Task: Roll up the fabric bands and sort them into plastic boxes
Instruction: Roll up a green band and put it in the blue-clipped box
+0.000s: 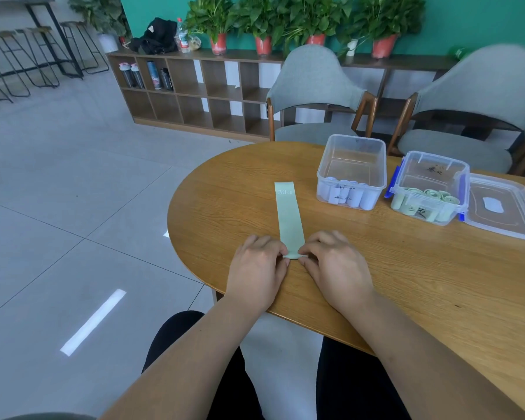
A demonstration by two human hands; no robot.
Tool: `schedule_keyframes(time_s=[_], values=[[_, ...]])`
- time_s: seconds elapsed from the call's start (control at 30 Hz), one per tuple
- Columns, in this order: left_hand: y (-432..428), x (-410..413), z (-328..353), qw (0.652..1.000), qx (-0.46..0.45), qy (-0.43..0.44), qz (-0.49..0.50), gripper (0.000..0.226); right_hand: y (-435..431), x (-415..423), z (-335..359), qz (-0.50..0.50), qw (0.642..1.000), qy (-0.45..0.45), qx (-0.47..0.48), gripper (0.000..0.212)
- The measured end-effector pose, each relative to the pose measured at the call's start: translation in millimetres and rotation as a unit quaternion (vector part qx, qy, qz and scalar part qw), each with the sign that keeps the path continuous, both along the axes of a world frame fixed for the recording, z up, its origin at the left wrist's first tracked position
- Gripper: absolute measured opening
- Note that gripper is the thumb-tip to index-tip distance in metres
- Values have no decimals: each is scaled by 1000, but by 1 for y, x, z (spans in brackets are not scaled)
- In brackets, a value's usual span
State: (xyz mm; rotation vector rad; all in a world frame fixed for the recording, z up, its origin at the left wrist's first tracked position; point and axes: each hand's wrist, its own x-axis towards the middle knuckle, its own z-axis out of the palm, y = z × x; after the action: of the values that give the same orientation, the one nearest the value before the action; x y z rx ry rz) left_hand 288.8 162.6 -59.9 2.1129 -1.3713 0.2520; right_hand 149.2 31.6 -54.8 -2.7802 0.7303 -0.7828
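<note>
A pale green fabric band marked "30" lies flat on the wooden table, running away from me. Its near end is curled into a small roll. My left hand pinches that roll from the left, and my right hand pinches it from the right. Further back stands a clear plastic box holding several white rolled bands. To its right, a clear box with blue clips holds several green rolled bands.
A clear lid lies flat at the right of the boxes. Two grey chairs stand behind the table. A low wooden shelf with potted plants lines the green wall. The table's curved edge is at my left.
</note>
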Motion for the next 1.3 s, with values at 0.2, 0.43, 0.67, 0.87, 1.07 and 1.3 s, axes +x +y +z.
schedule_keyframes(time_s=[0.2,0.43,0.67,0.87,1.07,1.3], values=[[-4,0,0,1000,-15,22,-6,8,-4,5,1,2,1000,10,5,11],[-6,3,2,1000,-21,10,-7,4,-6,9,3,-11,1000,4,22,5],[-8,3,-3,1000,-22,10,1,15,-4,8,-8,-22,1000,-13,-16,13],[-10,4,-1,999,-21,22,8,15,-8,11,-8,-20,1000,-12,6,17],[-10,4,0,999,-25,24,19,9,-7,12,-6,-25,1000,-13,7,10],[-14,5,0,1000,-9,11,24,15,-8,13,-8,-29,1000,-5,-8,16]])
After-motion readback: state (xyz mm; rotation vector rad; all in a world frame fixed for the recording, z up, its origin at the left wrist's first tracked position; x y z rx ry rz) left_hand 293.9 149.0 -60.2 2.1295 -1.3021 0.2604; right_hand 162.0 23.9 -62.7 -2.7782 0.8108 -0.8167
